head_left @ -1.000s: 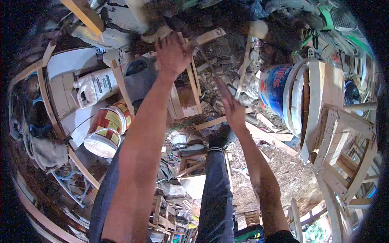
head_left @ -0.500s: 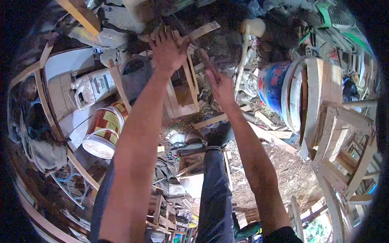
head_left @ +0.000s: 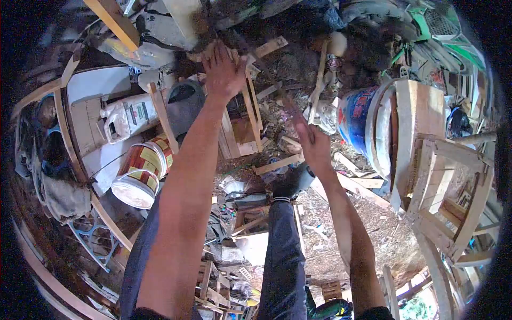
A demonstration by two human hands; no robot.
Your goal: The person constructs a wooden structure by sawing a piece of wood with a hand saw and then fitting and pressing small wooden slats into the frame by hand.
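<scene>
My left hand lies flat with its fingers spread, pressing on a piece of wood in the upper middle of the head view. My right hand is wrapped round the handle end of a handsaw. Its long, narrow blade slants up and left from my fist, passing just right of my left hand. The blade's far end is dark and blurred, so its contact with the wood cannot be made out. Below my left hand stand wooden slats of a small frame.
On the left are a white jug, a paint bucket and a grey container. A blue drum and a wooden frame stand right. Wood offcuts litter the ground by my shoe.
My right hand has drawn the handsaw down and to the right, away from my left hand, so more blade shows between them. My left hand stays pressed on the wood.
</scene>
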